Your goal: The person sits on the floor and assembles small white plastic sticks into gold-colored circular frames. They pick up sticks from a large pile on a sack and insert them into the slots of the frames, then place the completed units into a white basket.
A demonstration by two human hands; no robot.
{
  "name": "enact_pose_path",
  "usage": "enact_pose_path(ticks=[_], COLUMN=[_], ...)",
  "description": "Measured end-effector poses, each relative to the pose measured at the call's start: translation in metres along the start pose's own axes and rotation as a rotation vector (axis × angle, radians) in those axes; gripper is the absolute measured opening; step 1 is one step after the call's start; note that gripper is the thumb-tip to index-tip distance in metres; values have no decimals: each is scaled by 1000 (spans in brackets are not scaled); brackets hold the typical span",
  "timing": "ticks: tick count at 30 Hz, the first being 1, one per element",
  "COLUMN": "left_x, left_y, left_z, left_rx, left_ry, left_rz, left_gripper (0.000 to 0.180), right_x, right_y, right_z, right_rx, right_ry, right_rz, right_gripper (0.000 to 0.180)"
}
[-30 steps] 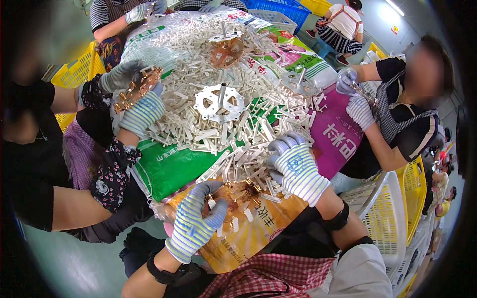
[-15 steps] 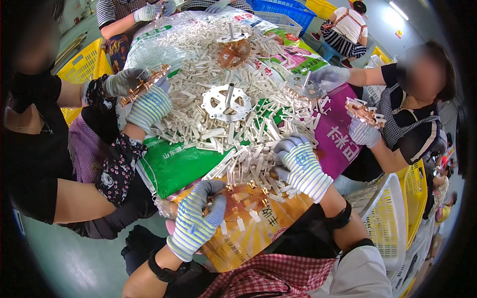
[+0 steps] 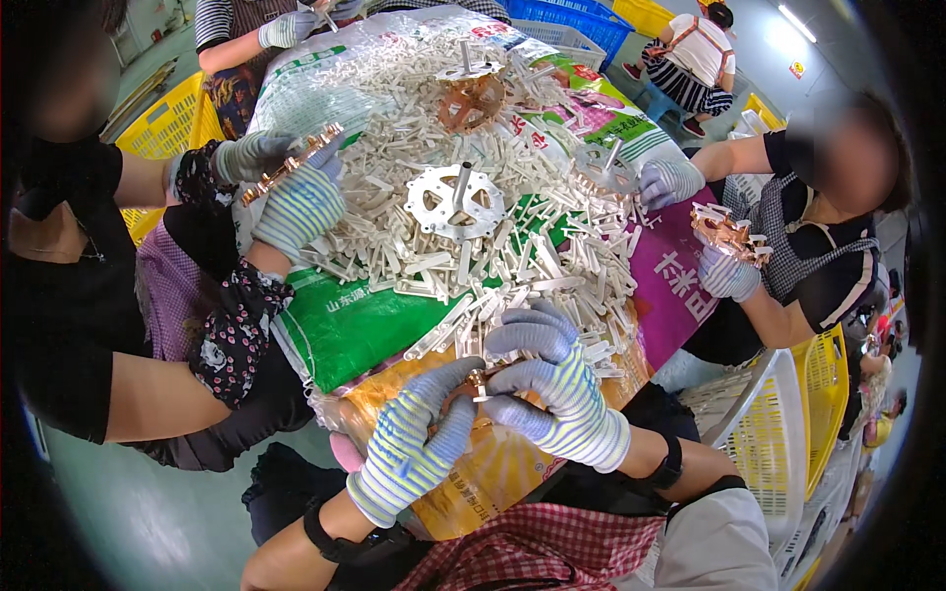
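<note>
Both my hands wear striped knit gloves and meet over the near edge of the table. My left hand [image 3: 414,443] grips a small copper-coloured part [image 3: 471,382] from below. My right hand [image 3: 552,389] closes over the same part from above, a thin white strip showing between the fingers. Most of the part is hidden by the gloves. Just beyond my hands lies a big heap of white plastic strips [image 3: 512,246].
A round metal disc with a centre post [image 3: 455,202] sits in the heap, a copper ring assembly [image 3: 471,98] farther back. A person on the left holds a copper piece [image 3: 291,163]; another on the right holds one [image 3: 729,231]. Yellow crates [image 3: 788,424] stand at my right.
My right hand has come in from the strip heap to meet my left hand over the copper part. The person on the right has reached out into the heap.
</note>
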State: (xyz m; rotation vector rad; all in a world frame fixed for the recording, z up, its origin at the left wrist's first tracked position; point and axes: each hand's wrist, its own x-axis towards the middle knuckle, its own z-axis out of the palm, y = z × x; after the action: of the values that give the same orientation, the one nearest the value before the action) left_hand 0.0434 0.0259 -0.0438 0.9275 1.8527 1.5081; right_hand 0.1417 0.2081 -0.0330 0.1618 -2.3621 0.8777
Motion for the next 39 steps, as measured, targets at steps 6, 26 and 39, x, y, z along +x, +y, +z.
enact_pose_path(ticks=[6, 26, 39], left_x=[-1, -2, 5], left_y=[-5, 5, 10], left_z=[4, 2, -9], left_rx=[-127, -230, 144], left_ry=[-1, 29, 69], left_rz=[5, -64, -45], left_gripper=[40, 36, 28], right_x=[-2, -3, -15], right_y=[4, -3, 79], right_z=[4, 1, -36], right_rx=[0, 66, -817], right_ry=[-59, -91, -283], right_rz=[15, -14, 149], right_gripper=[22, 22, 32])
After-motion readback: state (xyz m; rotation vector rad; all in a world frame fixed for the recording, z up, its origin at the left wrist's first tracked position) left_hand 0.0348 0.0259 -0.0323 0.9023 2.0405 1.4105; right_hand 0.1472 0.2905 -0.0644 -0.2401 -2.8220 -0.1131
